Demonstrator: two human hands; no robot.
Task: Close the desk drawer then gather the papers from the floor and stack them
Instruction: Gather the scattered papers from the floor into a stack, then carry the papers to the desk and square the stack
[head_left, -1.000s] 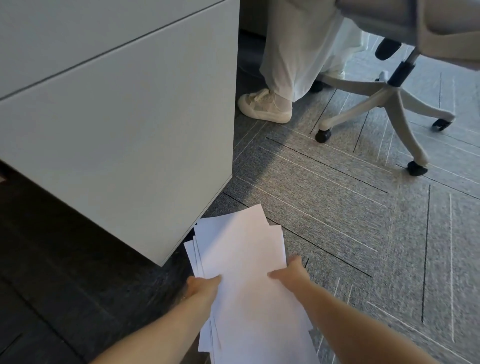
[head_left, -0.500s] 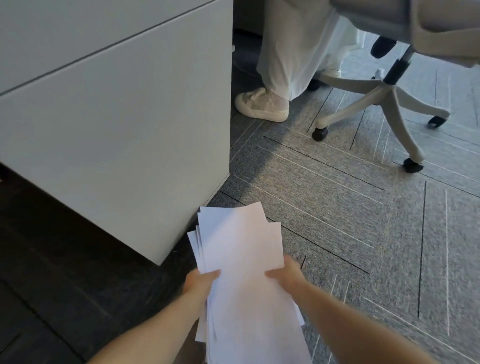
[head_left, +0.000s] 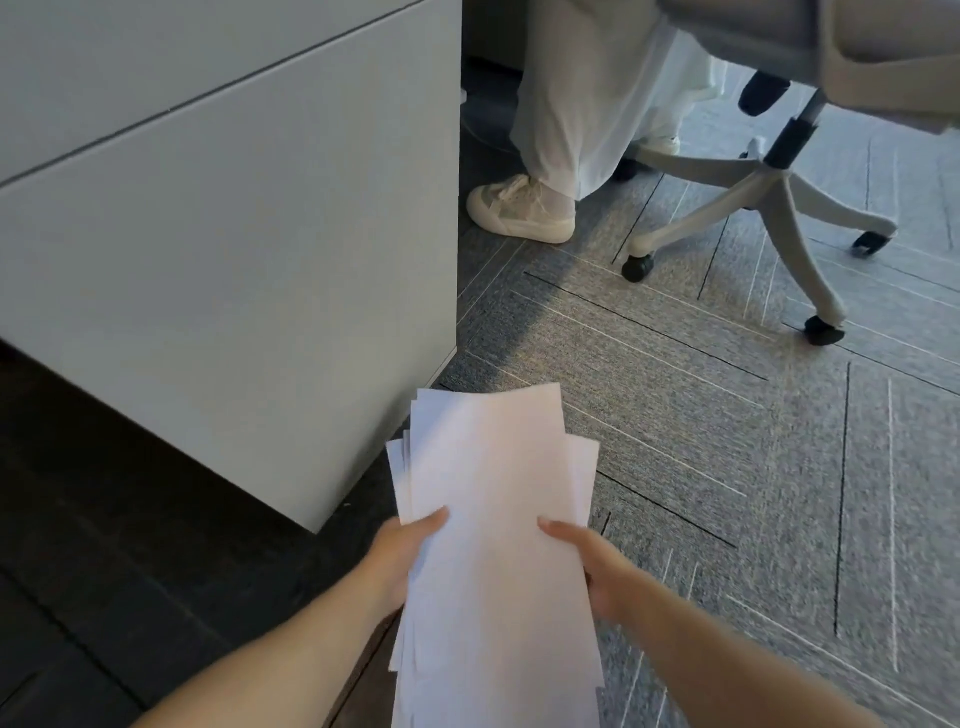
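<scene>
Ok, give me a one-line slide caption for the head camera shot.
Both hands, left hand and right hand, hold an uneven sheaf of white papers above grey carpet beside a white desk cabinet.

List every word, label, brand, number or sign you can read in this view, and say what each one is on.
None can be read.
Papers, held by the left hand and right hand: the top sheet shows blank white.
Desk cabinet: plain fronts, no label.
Shoe: no brand mark legible.
Office chair: no visible marking.
Carpet: only line patterns, no writing.
</scene>
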